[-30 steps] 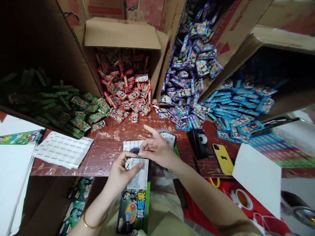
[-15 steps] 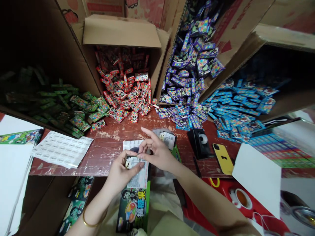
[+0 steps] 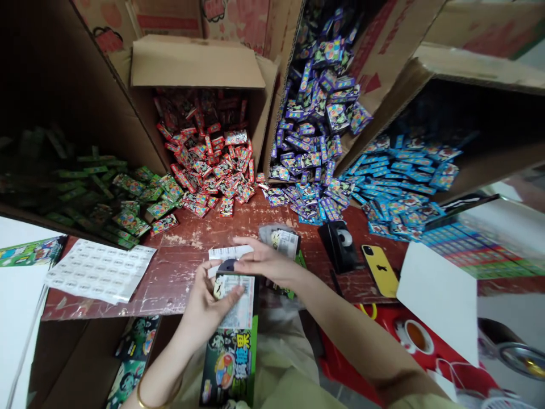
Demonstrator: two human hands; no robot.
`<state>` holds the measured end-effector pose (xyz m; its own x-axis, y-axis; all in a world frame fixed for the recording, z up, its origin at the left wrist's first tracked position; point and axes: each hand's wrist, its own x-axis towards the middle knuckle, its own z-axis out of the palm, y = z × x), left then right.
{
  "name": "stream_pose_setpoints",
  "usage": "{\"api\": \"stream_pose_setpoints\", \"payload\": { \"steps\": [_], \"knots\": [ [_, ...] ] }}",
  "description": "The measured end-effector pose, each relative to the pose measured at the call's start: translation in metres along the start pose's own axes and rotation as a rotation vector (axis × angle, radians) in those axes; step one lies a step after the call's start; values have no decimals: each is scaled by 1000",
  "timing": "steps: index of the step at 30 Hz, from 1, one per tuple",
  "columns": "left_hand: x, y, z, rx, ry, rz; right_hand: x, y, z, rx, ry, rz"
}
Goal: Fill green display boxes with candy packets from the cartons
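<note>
My left hand (image 3: pixel 208 304) grips the upper end of a flat black-and-green candy box (image 3: pixel 227 369), its thumb lying over a white printed label (image 3: pixel 238 309). At that end sticks up a dark rounded tab (image 3: pixel 227 264). Closed fingers of my right hand (image 3: pixel 268 262) pinch at this tab, though the fingertips partly cover what they hold. Behind the tab shows a small white sticker sheet (image 3: pixel 216 255). Just beyond my right wrist lies another dark and green package (image 3: pixel 284 241) with a pale label, partly hidden by the forearm.
Cartons spill small green (image 3: pixel 131 218), red (image 3: pixel 213 170), purple (image 3: pixel 315 153) and blue packets (image 3: pixel 395 193) across the back. A larger sticker sheet (image 3: pixel 102 270) lies left. A black tape dispenser (image 3: pixel 336 247), yellow phone (image 3: pixel 380 271) and cup of tea (image 3: pixel 415 336) are on the right.
My right hand has lowered and flattened over the box's top, its raised index finger now folded down beside the tab. The left hand keeps its hold. The whole view has shifted slightly.
</note>
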<state>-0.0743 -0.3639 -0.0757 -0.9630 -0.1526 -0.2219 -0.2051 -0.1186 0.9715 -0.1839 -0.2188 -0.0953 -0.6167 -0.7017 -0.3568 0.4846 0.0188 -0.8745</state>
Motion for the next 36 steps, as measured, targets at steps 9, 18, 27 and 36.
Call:
{"api": "stream_pose_setpoints", "payload": {
  "steps": [9, 18, 27, 36],
  "knots": [
    [-5, -10, -54, -497, 89, -80, -17, -1, -18, 1, 572, -467],
    [4, -38, -12, 37, 444, 210, -58, 46, 60, -183, 540, -605],
    [-14, -62, 6, 81, 249, 138, -27, 74, 56, -40, 740, -691],
    [10, -37, 6, -29, 137, 253, -37, 60, 54, 23, 736, -641]
  ]
}}
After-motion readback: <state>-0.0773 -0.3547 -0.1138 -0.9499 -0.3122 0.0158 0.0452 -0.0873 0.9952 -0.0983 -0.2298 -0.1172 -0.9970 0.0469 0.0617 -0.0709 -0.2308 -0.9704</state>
